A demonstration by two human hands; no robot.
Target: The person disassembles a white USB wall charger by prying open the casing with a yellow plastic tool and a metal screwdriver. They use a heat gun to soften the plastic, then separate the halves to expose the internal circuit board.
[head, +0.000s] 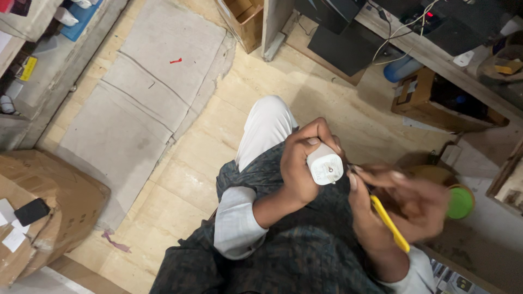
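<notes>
Two hands meet over the person's lap. The left hand (302, 163) is curled tight around a white plug adapter (325, 166), thumb across the top, with the flat face and its small pins turned toward the camera. The right hand (400, 204), blurred, grips a tool with a yellow handle (389, 223); its tip, too blurred to make out, points at the adapter's right edge, and I cannot tell whether it touches. Both forearms come out of rolled white sleeves (235, 220) over a dark patterned garment (283, 256), and a knee in white trousers (267, 128) sticks forward beneath the left hand.

Just beyond the right hand sits a round green lid (461, 202). Beige floor tiles (327, 103) spread around the knee, with sheets of grey cardboard (147, 87) lying flat to the left. A crumpled brown box (49, 201) stands at the far left. Farther off on the right, an open cardboard box (436, 103) sits under a shelf with black devices and white cables (403, 32).
</notes>
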